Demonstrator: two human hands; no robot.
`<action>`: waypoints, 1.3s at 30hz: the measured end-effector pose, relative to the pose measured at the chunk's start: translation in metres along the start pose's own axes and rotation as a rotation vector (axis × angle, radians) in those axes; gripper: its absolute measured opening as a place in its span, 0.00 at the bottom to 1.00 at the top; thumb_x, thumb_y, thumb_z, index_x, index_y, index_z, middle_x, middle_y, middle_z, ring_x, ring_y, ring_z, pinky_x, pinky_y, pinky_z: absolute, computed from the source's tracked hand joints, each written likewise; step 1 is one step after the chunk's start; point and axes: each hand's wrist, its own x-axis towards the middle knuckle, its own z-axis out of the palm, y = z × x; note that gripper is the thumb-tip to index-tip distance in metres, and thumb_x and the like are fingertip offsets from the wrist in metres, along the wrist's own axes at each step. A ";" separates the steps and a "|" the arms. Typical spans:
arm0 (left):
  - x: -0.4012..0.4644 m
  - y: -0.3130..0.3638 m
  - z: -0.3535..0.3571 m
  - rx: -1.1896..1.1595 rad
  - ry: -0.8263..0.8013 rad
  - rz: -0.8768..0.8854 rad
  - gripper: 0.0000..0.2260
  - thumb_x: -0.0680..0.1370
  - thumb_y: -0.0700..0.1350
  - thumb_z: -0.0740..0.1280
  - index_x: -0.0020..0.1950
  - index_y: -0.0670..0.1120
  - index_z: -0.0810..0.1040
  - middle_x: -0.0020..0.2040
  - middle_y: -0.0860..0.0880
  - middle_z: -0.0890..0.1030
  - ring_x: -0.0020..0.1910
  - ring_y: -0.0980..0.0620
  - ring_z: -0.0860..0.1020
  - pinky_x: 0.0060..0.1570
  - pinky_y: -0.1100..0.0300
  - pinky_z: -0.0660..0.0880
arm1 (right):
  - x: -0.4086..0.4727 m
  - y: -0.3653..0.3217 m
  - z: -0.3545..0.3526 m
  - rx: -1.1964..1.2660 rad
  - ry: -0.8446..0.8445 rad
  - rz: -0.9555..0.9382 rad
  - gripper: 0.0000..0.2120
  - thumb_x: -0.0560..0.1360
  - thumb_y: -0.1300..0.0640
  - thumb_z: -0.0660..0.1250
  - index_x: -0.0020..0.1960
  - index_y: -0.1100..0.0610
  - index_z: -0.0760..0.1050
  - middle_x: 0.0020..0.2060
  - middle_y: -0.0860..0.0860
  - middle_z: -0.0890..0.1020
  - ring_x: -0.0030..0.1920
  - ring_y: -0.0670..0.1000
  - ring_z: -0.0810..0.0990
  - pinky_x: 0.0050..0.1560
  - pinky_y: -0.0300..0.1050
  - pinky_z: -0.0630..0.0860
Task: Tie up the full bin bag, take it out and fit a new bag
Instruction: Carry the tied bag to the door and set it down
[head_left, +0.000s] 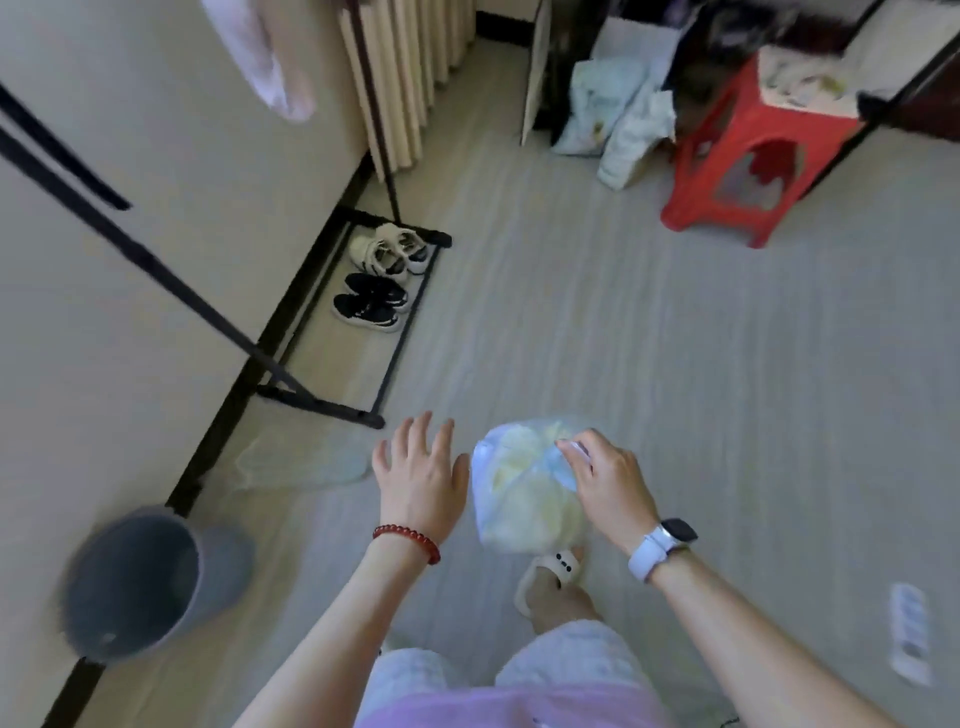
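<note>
A full, pale translucent bin bag (519, 493) hangs in front of me above the floor. My right hand (605, 480), with a white watch on the wrist, is closed on the bag's gathered neck. My left hand (418, 467), with a red bead bracelet, hovers open just left of the bag, fingers spread, not touching it. A grey round bin (135, 582) stands by the wall at the lower left and looks empty inside. A flat, clear plastic bag (296, 460) lies on the floor between the bin and my left hand.
A black clothes rack base (322, 402) holds white shoes (389, 249) and black shoes (371, 304) along the left wall. A red plastic stool (748, 150) and crumpled bags (613, 114) sit at the back right. A white power strip (909, 631) lies at the lower right.
</note>
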 end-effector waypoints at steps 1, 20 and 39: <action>0.017 0.034 0.008 -0.008 -0.026 0.030 0.18 0.75 0.49 0.62 0.64 0.45 0.71 0.67 0.40 0.71 0.67 0.39 0.68 0.66 0.39 0.60 | 0.009 0.023 -0.023 0.009 0.039 0.017 0.17 0.73 0.53 0.57 0.36 0.67 0.71 0.23 0.54 0.70 0.27 0.54 0.62 0.30 0.43 0.54; 0.273 0.554 0.106 0.034 -0.160 0.763 0.22 0.76 0.51 0.60 0.69 0.48 0.64 0.71 0.43 0.66 0.71 0.42 0.62 0.69 0.43 0.58 | 0.180 0.347 -0.403 -0.097 0.581 0.496 0.20 0.73 0.49 0.56 0.33 0.64 0.72 0.26 0.62 0.77 0.31 0.63 0.74 0.34 0.51 0.69; 0.520 1.049 0.218 0.059 -0.208 0.921 0.22 0.77 0.50 0.58 0.71 0.48 0.60 0.72 0.43 0.62 0.72 0.43 0.58 0.69 0.42 0.55 | 0.463 0.640 -0.724 -0.048 0.737 0.531 0.17 0.77 0.54 0.57 0.38 0.65 0.74 0.36 0.66 0.83 0.36 0.63 0.79 0.37 0.54 0.74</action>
